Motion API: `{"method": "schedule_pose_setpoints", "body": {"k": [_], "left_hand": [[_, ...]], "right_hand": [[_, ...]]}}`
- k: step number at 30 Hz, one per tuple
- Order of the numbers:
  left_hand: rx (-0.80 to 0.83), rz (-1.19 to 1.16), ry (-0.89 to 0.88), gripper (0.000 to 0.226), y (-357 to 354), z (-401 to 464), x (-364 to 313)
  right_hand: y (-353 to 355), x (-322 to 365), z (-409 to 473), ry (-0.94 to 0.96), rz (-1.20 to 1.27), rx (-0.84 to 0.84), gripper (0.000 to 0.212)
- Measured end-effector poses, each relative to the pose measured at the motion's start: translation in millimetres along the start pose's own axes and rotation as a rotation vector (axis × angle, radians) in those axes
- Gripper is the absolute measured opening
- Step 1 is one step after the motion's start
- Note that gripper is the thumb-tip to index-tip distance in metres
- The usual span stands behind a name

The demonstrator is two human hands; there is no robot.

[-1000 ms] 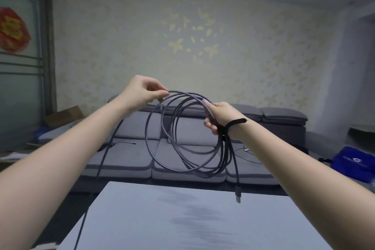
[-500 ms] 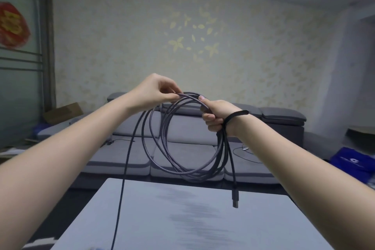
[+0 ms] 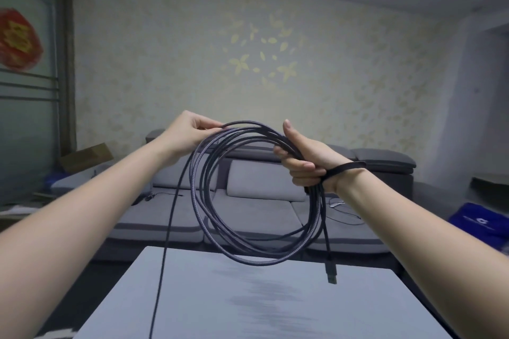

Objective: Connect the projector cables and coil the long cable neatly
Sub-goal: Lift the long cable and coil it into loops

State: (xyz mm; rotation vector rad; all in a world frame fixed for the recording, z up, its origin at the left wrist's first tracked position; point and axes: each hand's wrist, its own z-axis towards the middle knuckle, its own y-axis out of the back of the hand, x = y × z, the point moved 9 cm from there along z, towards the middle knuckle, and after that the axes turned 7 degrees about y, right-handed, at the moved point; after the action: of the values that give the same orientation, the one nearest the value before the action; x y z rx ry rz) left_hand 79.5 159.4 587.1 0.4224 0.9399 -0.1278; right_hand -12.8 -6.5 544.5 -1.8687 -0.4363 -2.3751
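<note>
A long dark braided cable (image 3: 209, 217) hangs in several loops in front of me, above the table. My right hand (image 3: 303, 162) grips the right side of the coil, thumb raised, with a dark strap around its wrist. My left hand (image 3: 190, 132) pinches the top strand of the cable at the coil's upper left. One end with a plug (image 3: 331, 274) dangles below my right hand. The loose tail (image 3: 165, 250) drops from my left hand past the table's left side and out of the frame.
A pale grey table (image 3: 248, 305) lies below the coil. Behind it stands a grey sofa (image 3: 259, 209) with thin wires on its seats. A blue bag (image 3: 482, 226) sits at the right, a cardboard box (image 3: 85, 158) at the left.
My left hand has brought another loop of cable over to the coil. My right thumb has lifted, and the loose tail has swung to the right, over the table.
</note>
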Motion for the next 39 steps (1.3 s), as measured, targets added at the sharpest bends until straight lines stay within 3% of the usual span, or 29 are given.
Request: {"method": "schedule_pose_setpoints", "body": {"k": [4, 8, 14, 17, 20, 22, 25, 28, 31, 34, 36, 39], "left_hand": [[0.095, -0.028, 0.005, 0.014, -8, -5, 11], [0.037, 0.070, -0.012, 0.028, -4, -16, 33], [-0.002, 0.261, 0.236, 0.021, 5, -33, 111], [0.024, 0.490, 0.299, 0.023, -4, -42, 135], [0.207, 0.801, 0.308, 0.024, -35, -47, 138], [0.339, 0.994, 0.211, 0.027, -64, -51, 121], [0.401, 1.300, -0.051, 0.030, -104, -57, 80], [0.423, 1.531, -0.335, 0.024, -140, -65, 39], [0.320, 1.442, -0.506, 0.018, -150, -65, -2], [0.254, 1.166, -0.456, 0.012, -137, -55, -30], [0.318, 0.975, -0.356, 0.011, -129, -48, -33], [0.386, 0.732, -0.276, 0.023, -124, -43, -34]], "right_hand": [[5, 10, -2, 0.090, 0.001, -0.002, 0.037], [18, 22, -4, 0.188, 0.115, -0.053, 0.040], [51, 49, -11, 0.379, 0.221, -0.304, 0.041], [63, 54, -11, 0.421, 0.222, -0.459, 0.042], [68, 50, -6, 0.419, 0.168, -0.622, 0.041], [65, 47, -2, 0.411, 0.081, -0.696, 0.040], [52, 42, 4, 0.392, -0.114, -0.721, 0.035], [34, 41, 4, 0.389, -0.571, -0.692, 0.036], [16, 32, 4, 0.385, -0.821, -0.631, 0.041], [19, 18, 1, 0.305, -0.954, -0.642, 0.047], [24, 5, 2, 0.242, -0.861, -0.584, 0.050], [19, -13, 3, 0.187, -0.523, -0.428, 0.038]]}}
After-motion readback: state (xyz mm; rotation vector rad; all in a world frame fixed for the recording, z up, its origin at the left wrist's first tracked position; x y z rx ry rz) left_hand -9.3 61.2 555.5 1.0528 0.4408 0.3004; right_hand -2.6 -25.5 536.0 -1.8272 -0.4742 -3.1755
